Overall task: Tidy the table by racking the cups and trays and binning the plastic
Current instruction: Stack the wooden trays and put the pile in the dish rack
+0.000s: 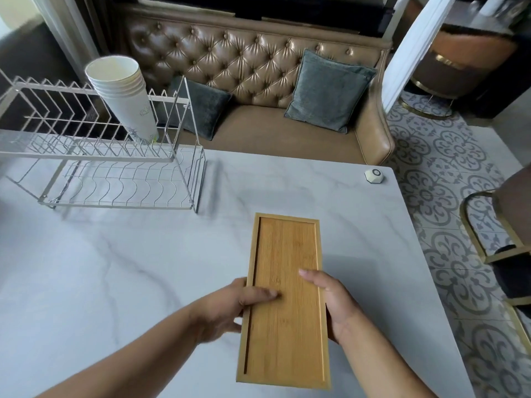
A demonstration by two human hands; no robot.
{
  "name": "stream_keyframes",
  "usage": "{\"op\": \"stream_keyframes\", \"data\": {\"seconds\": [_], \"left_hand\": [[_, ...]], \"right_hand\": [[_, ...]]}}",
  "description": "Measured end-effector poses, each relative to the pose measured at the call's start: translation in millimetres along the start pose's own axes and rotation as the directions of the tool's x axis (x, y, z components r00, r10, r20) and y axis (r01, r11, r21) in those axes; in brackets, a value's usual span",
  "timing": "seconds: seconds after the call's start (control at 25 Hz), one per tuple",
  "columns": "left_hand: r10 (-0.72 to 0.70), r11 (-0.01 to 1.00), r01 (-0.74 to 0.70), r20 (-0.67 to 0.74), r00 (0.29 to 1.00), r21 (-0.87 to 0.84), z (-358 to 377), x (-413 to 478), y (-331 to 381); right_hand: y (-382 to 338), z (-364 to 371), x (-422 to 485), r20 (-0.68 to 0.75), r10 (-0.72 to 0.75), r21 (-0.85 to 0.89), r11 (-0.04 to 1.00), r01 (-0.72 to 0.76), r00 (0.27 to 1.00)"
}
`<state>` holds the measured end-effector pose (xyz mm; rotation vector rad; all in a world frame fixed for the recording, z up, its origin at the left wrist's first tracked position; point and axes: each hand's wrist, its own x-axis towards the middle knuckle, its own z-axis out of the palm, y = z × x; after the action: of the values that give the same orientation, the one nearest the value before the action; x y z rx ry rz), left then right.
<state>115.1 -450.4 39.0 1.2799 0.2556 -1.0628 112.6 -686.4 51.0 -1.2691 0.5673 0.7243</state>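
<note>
Bench [143, 282]: grey marble. Wire rack [109, 168]: far left on bench, stacked paper cups [123, 96] on its upper tier. Bamboo tray [287, 297]: mid-bench, gripped by my left hand [230, 308] and right hand [333, 300], thumbs on top. White puck [374, 176]: far right corner.

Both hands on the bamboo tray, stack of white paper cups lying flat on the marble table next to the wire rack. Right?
Not quite. The stack of white paper cups stands in the wire dish rack's upper tier, tilted, not flat on the marble table. The head view shows it. Left hand and right hand do grip the rectangular bamboo tray.
</note>
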Motion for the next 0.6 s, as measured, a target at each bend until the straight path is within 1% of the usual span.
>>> {"op": "stream_keyframes", "data": {"seconds": [0.12, 0.2, 0.28, 0.36, 0.44, 0.52, 0.6], "left_hand": [[0.032, 0.987, -0.027, 0.029, 0.999, -0.156, 14, 3, -33], [0.057, 0.972, -0.059, -0.014, 0.998, -0.225, 22, 6, -39], [0.029, 0.963, -0.039, -0.043, 0.999, -0.265, 24, 8, -38], [-0.002, 0.959, -0.018, -0.070, 0.998, -0.282, 27, 8, -34], [-0.017, 0.958, -0.014, -0.106, 0.994, -0.286, 36, 9, -26], [-0.038, 0.971, 0.008, -0.121, 0.992, -0.240, 46, 10, -21], [-0.072, 0.987, 0.053, -0.120, 0.990, -0.154, 58, 10, -21]], "right_hand": [[6, -8, 5, 0.000, 0.027, -0.006, 1.000, -0.027, 1.000], [7, -14, 8, 0.028, 0.041, -0.070, 0.997, -0.039, 0.999], [16, -21, 7, 0.089, 0.065, -0.120, 0.991, -0.054, 0.994], [30, -28, 1, 0.142, 0.120, -0.146, 0.984, -0.099, 0.983], [40, -38, -9, 0.188, 0.152, -0.120, 0.984, -0.131, 0.970], [42, -50, -14, 0.198, 0.128, -0.049, 0.992, -0.120, 0.972], [38, -61, -19, 0.202, 0.117, 0.004, 0.993, -0.121, 0.972]]}}
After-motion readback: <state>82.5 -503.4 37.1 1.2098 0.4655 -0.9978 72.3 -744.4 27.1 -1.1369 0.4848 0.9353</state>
